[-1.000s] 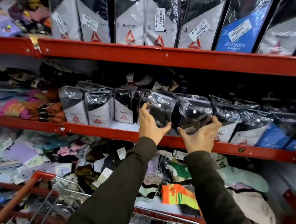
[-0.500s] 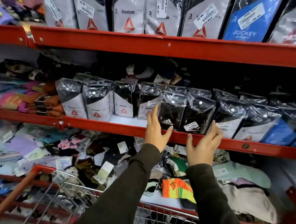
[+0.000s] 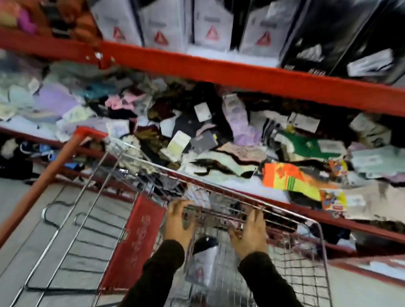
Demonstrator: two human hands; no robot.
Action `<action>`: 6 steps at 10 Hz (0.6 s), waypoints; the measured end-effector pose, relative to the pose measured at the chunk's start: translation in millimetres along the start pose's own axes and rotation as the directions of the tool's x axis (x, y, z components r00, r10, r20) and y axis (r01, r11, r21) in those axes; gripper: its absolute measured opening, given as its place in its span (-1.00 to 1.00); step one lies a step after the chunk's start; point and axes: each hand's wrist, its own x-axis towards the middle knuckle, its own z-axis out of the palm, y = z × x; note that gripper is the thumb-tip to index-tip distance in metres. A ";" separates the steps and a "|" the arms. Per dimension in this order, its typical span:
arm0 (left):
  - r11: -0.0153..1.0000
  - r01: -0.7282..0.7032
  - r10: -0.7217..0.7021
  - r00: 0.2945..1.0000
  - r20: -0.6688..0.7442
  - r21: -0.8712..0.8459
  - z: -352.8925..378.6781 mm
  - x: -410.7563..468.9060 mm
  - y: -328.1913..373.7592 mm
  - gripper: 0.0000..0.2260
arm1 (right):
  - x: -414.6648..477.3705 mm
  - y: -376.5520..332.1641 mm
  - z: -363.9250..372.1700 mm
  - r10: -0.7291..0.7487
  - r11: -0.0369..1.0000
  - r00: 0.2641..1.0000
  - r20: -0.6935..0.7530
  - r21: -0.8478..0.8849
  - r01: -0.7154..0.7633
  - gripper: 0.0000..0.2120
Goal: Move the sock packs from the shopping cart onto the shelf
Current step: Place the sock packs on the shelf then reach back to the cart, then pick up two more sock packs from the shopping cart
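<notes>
- Head view finds us reaching both hands down into the shopping cart [image 3: 320,234], whose wire rim runs just ahead of our fingertips; the basket leaves open room between our two dark sleeves
- our left hand [image 3: 178,223] is spread, fingers apart, holding nothing we can see; our right hand [image 3: 248,234] is likewise open and empty, though blur hides the fingertips
- one sock pack [image 3: 202,262] lies in the cart between our wrists, glossy plastic, black above and white below with a red triangle
- more sock packs [image 3: 212,18] stand upright in a row on the red metal shelf [image 3: 248,78] above; loose socks [image 3: 290,177] lie heaped on the lower tier
- the cart's red plastic seat flap [image 3: 134,244] and red handle [image 3: 27,202] sit to our left; grey floor [image 3: 1,202] lies beneath
</notes>
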 end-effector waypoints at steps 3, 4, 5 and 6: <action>0.838 0.409 -0.522 0.794 0.312 0.361 40.3 -8.4 -130.8 -0.48 | -4.7 34.3 160.3 0.392 0.916 0.815 0.427 -0.265 -0.302 -0.16; 0.819 0.406 -0.543 0.777 0.318 0.406 56.9 -4.4 -145.4 -0.46 | -4.8 34.2 194.0 0.473 0.881 0.767 0.434 -0.256 -0.399 -0.11; 0.785 0.433 -0.580 0.767 0.276 0.443 71.3 -4.2 -159.6 -0.45 | -5.1 40.0 218.9 0.534 0.844 0.753 0.385 -0.295 -0.447 -0.01; 0.794 0.367 -0.524 0.818 0.237 0.485 72.3 0.8 -163.4 -0.44 | -5.8 44.4 223.2 0.508 0.848 0.802 0.315 -0.348 -0.400 0.06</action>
